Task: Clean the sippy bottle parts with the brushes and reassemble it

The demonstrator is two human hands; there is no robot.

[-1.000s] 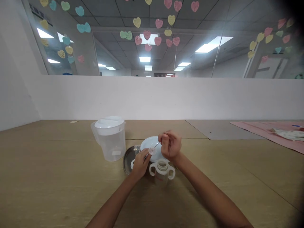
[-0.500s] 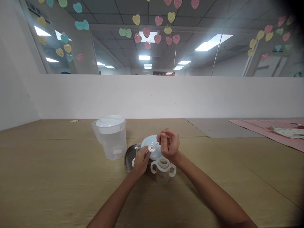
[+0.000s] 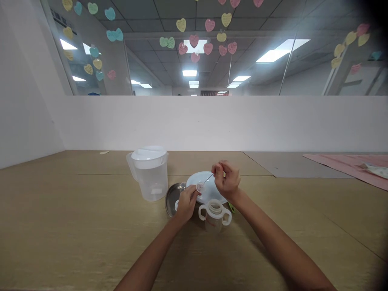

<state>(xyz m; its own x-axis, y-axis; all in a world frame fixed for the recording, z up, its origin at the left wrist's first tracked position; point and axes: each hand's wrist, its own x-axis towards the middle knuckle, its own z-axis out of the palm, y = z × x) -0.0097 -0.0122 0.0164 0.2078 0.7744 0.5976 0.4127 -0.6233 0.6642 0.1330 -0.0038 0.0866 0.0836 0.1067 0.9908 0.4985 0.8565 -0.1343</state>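
My left hand point(image 3: 186, 202) pinches the edge of a small round whitish disc-like piece point(image 3: 199, 187), tilted on its side. My right hand point(image 3: 227, 180) is closed on a thin, wire-like stick point(image 3: 207, 178) that slants down to the middle of the disc. Whether its tip goes into the disc is too small to tell. Both hands are over a white plate point(image 3: 209, 198). Just in front of the plate stands a baby bottle point(image 3: 214, 220) with two white handles, upright and uncapped. Partly behind my left hand is a round metal dish point(image 3: 168, 204) with a white ring-like part point(image 3: 176, 205) in it.
A clear plastic pitcher point(image 3: 153, 178) with a white lid stands left of the metal dish. Something green point(image 3: 231, 207) pokes out by the plate's right edge. A pink cloth point(image 3: 336, 165) lies far right on the wooden table point(image 3: 91, 226), which meets a white wall point(image 3: 194, 121).
The view has swung slightly left. My right hand has moved right, away from the disc, so more of the thin stick shows. The disc has turned in my left hand.
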